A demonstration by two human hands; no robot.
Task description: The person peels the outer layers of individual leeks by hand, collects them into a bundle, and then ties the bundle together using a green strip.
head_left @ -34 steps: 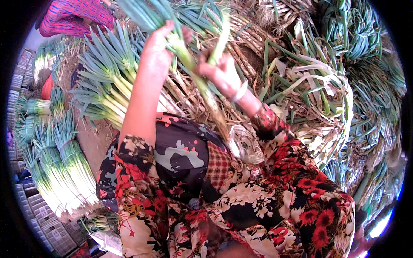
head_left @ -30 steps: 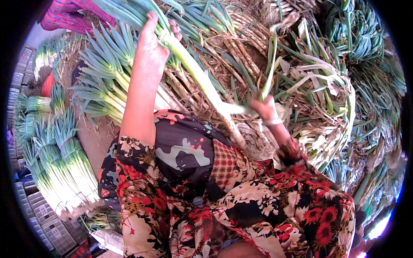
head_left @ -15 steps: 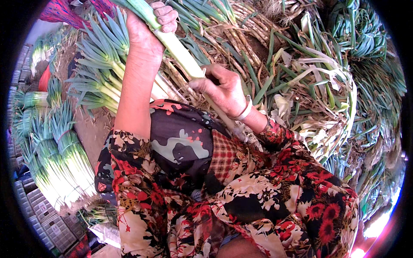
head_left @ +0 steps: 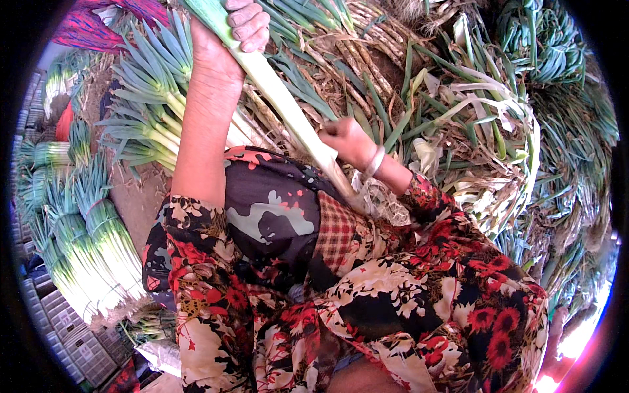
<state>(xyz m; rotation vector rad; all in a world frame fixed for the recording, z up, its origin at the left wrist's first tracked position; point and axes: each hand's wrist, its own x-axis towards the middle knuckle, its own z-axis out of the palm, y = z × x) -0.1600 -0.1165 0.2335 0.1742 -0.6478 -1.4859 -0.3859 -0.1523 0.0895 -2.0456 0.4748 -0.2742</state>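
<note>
- gripping the long green onion, the left hand is closed firmly around it where the green leaf meets the pale stem.
- the onion slants down and rightward from that fist, its lower end near the checked cloth.
- the right hand, fingers curled in, is just right of the lower stem; cannot tell whether it pinches anything.
- leaf scraps lie right of the right hand.
</note>
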